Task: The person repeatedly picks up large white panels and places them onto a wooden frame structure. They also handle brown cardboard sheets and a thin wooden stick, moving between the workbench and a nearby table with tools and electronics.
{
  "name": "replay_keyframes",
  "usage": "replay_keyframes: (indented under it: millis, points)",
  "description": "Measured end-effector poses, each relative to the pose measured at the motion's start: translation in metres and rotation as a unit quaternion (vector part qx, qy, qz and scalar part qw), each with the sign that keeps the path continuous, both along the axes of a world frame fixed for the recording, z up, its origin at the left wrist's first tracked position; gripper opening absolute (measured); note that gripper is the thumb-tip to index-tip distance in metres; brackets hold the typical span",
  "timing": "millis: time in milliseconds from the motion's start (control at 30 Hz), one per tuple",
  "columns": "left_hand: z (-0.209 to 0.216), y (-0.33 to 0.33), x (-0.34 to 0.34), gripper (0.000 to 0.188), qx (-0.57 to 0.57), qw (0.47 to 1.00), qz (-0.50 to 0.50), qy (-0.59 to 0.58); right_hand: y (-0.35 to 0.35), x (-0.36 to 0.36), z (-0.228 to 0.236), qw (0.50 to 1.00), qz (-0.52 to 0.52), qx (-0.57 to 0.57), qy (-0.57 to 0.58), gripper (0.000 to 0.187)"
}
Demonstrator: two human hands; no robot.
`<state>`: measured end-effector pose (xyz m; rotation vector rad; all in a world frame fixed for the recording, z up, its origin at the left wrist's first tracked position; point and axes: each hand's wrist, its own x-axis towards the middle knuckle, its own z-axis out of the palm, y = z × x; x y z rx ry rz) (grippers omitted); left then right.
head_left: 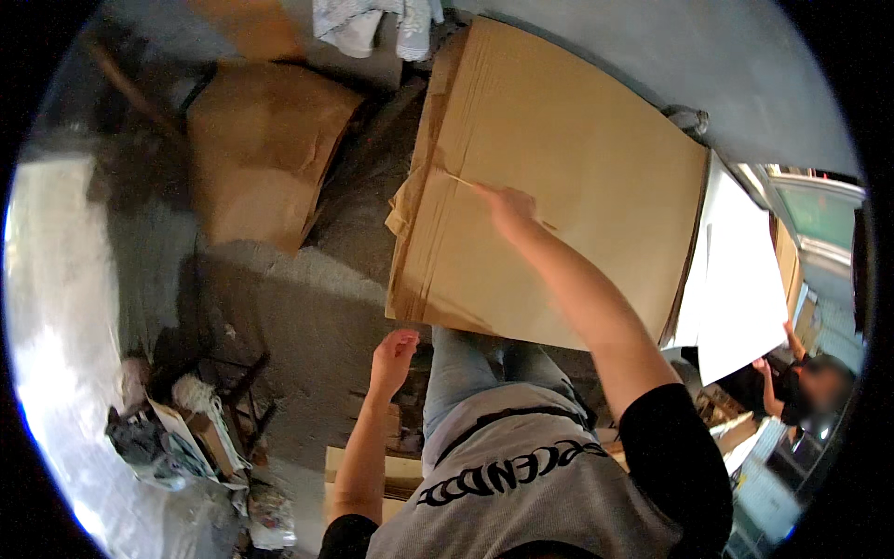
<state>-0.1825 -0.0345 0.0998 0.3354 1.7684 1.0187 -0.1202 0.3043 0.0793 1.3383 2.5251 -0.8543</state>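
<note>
A large stack of flat brown cardboard sheets [577, 158] lies in front of me, with creased lines along its left side. My right hand [507, 210] reaches over the top sheet, fingers closed on a thin pale stick [458, 179] whose far end points at the creased left part. Whether the stick is a pen, a brush or something else, I cannot tell. My left hand [396, 359] hangs just off the near left corner of the stack, apart from it. Its fingers are curled in, and anything inside them is hidden.
Another brown cardboard piece [261, 149] stands at the far left. To the right, a person [792, 382] holds a large white sheet [731, 270] beside the stack. Mixed clutter [191, 429] lies at the lower left. A pale cloth [377, 23] hangs at the top.
</note>
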Motion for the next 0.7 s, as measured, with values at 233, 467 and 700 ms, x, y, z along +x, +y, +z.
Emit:
replay_keyframes:
  millis: [233, 467, 700]
  points:
    - [-0.025, -0.016, -0.017, 0.017, -0.065, 0.995, -0.018, -0.068, 0.037, 0.043, 0.036, 0.984, 0.107, 0.046, -0.137, 0.042]
    - [-0.006, 0.051, -0.035, 0.017, 0.001, 0.994, 0.004, -0.112, 0.027, -0.038, 0.026, 0.993, 0.027, 0.000, -0.117, 0.049]
    - [-0.019, 0.014, -0.037, 0.017, -0.056, 0.983, 0.075, -0.158, 0.047, 0.034, 0.047, 0.988, 0.076, 0.065, -0.119, 0.049]
